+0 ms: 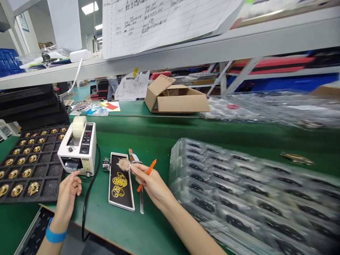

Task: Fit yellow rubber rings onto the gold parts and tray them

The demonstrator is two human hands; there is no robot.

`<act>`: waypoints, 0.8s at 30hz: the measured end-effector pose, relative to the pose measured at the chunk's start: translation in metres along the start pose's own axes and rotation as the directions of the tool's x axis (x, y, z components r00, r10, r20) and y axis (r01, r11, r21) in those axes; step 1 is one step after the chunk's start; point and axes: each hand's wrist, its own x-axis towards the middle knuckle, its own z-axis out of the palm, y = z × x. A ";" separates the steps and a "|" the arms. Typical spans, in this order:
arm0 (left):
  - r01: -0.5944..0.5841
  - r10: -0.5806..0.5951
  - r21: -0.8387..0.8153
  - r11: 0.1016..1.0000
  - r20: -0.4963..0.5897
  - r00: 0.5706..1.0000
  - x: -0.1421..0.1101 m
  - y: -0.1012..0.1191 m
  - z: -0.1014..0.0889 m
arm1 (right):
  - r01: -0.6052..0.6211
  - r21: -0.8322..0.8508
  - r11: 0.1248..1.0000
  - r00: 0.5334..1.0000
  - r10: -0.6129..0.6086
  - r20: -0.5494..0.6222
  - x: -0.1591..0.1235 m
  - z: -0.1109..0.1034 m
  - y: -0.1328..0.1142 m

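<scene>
One watch case (124, 164) in right hand (147, 177), between fingertips (134, 167)

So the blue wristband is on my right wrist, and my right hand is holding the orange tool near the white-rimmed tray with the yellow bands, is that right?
Not quite: the head view shows the blue wristband on your left wrist. The rest stands: your right hand is holding the orange tool near the white-rimmed tray with the yellow bands.

Ceiling lights (89, 8) glow beyond a pale grey shelf (265, 40).
</scene>
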 end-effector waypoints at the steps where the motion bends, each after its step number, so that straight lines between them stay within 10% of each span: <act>1: -0.007 0.006 -0.024 1.000 -0.047 0.999 0.005 0.003 -0.002 | 0.005 -0.003 1.000 1.000 -0.005 0.006 0.000 0.000 0.000; 9: -0.338 0.390 0.264 0.903 -0.177 0.904 0.019 0.019 0.007 | 0.016 -0.046 0.999 1.000 -0.016 -0.002 0.003 0.001 0.005; 14: -0.691 0.633 0.605 0.395 0.366 0.682 0.010 0.044 0.027 | 0.038 -0.046 0.998 0.999 -0.037 0.012 0.003 0.001 0.003; 18: -0.705 0.463 0.690 0.166 0.577 0.673 0.018 0.066 0.040 | 0.039 -0.051 0.998 0.999 -0.037 0.035 0.002 0.003 0.000; 24: -0.717 0.367 0.567 0.406 0.617 0.696 0.013 0.070 0.061 | 0.052 -0.025 0.998 0.993 -0.049 0.112 0.001 0.003 -0.006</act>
